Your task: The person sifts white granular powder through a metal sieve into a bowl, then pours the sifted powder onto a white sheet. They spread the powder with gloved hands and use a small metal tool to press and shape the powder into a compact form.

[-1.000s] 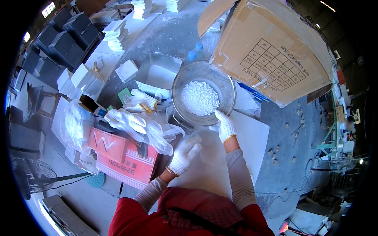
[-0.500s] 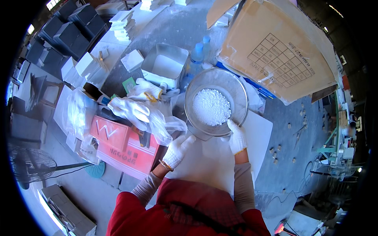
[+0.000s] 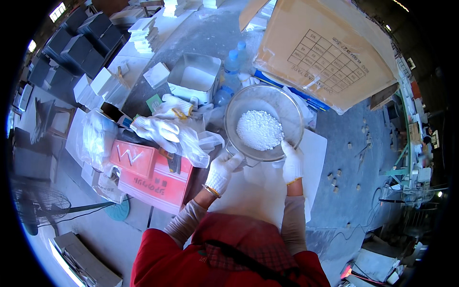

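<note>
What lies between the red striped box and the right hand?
In the head view, the left hand lies between the red striped box and the right hand, with a white sheet below.

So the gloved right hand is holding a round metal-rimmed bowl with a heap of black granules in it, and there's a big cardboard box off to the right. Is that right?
Not quite: the granules are white, not black, as the head view shows. The right hand, round metal-rimmed bowl and big cardboard box are as you say.
</note>
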Tool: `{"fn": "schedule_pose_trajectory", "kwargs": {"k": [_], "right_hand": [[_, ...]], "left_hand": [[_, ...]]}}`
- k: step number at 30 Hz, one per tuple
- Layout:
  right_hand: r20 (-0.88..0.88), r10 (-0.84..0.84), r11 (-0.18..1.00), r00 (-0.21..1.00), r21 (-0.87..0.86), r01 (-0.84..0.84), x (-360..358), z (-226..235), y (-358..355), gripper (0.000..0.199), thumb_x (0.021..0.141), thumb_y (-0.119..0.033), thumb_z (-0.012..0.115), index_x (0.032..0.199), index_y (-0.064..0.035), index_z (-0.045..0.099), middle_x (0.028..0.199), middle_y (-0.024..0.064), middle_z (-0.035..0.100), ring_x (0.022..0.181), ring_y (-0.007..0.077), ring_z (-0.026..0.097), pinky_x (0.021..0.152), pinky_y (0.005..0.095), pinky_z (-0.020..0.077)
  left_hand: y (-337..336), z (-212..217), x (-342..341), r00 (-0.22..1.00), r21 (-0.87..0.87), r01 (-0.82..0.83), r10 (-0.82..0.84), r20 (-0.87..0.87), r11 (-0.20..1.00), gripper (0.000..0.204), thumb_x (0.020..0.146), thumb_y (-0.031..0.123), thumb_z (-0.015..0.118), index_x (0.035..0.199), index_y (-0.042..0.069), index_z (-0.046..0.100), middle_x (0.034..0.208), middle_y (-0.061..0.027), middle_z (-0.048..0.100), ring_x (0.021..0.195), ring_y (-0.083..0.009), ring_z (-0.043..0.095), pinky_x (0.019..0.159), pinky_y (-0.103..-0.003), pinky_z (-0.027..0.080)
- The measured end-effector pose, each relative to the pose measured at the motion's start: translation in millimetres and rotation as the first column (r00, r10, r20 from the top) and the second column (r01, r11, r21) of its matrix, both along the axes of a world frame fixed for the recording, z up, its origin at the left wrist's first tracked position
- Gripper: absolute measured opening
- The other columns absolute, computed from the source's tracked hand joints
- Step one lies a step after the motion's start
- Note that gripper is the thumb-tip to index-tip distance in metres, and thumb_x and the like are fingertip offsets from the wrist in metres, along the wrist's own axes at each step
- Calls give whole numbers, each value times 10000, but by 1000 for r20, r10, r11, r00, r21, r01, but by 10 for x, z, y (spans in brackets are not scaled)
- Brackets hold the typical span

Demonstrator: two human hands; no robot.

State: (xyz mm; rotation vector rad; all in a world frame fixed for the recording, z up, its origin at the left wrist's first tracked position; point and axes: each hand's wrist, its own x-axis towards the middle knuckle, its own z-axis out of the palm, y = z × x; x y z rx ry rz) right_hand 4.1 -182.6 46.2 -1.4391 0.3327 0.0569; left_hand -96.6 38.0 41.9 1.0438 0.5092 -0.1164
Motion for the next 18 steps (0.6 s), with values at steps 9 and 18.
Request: {"fn": "schedule_pose_trajectory", "kwargs": {"k": [9, 18], "right_hand": [[-71, -88, 962, 994, 251, 103, -738, 533, -378, 391, 1058, -186, 580, 1366, 51, 619, 1117, 142, 732, 1005, 268, 735, 864, 388, 597], [72, -198, 976, 978, 106, 190, -1304, 499, -1184, 394, 1066, -206, 607, 1352, 66, 617, 1288, 159, 701, 1176, 284, 698, 1007, 422, 575]], "left_hand": [[-41, 359, -124, 864, 571, 238, -440, 244, 786, 353, 1024, 348, 753, 1067, -2, 766, 957, -104, 743, 918, -173, 692, 827, -343, 558], [513, 214, 1140, 838, 845, -454, -457, 298, -283, 220, 894, 310, 753, 894, 91, 767, 860, -120, 725, 789, -330, 729, 688, -478, 563]]}}
